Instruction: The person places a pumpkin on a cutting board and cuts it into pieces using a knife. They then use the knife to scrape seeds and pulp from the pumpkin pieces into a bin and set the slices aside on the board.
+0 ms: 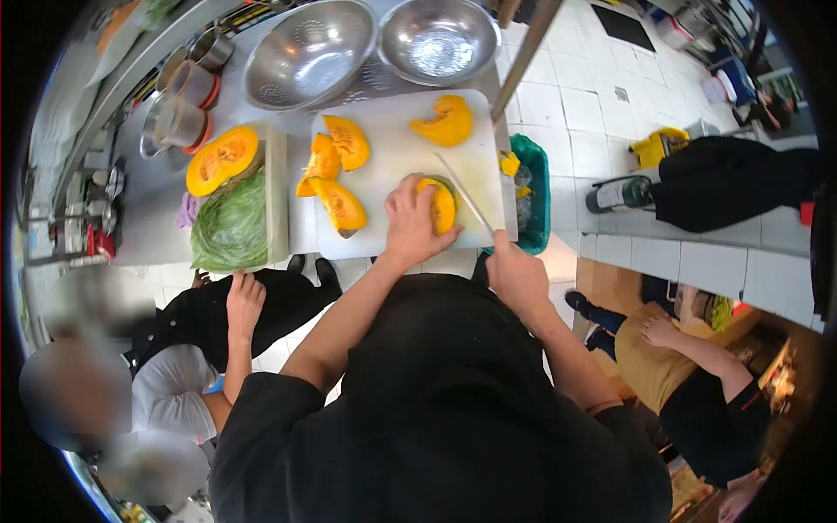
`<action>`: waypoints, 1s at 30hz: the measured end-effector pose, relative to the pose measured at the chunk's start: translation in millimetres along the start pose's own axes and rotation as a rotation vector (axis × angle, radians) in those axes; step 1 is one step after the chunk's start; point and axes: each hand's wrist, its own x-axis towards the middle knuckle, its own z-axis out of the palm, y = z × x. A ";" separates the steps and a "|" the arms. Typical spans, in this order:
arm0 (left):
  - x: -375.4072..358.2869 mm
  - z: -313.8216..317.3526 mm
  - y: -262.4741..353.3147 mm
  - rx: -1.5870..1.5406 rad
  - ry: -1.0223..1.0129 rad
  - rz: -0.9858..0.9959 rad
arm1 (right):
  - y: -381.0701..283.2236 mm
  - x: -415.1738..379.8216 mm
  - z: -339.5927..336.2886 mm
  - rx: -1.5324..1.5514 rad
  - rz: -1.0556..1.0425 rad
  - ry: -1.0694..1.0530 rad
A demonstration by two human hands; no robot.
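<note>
My left hand (413, 225) is closed around a piece of pumpkin (443, 209) and holds it on the white cutting board (384, 148). In my right hand (516, 270) is the handle of a knife (466, 193), whose blade lies just right of that piece and points up and left across the board. Several orange pumpkin wedges (341, 206) lie at the board's left side. Near its far right corner is a peeled-looking chunk (446, 121).
Two metal colanders (311, 54) stand behind the board. To the left are a tray (277, 196), a pumpkin half (222, 160) and wrapped greens (231, 225), touched by a co-worker's hand (246, 301). A green-lined bin (537, 196) stands right. Another person (689, 375) is at lower right.
</note>
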 end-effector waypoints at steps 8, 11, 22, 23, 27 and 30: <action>-2.3 11.4 -5.3 0.132 -0.058 -0.014 | -21.9 -10.0 13.2 -0.176 -0.171 0.102; -4.5 15.5 -6.5 0.147 -0.069 -0.049 | -23.0 -13.9 18.3 -0.181 -0.155 0.093; -6.0 19.6 -3.7 0.154 -0.026 -0.035 | -37.0 -18.4 9.8 -0.263 -0.095 0.053; -6.4 19.3 -4.1 0.133 -0.026 -0.035 | -43.3 -14.7 3.4 -0.224 -0.039 -0.028; -3.8 16.8 -0.2 0.074 -0.006 -0.021 | -47.6 14.6 7.5 -0.060 -0.011 -0.064; 0.8 15.3 1.9 0.059 -0.007 -0.034 | -43.1 23.5 -3.2 0.011 -0.022 -0.133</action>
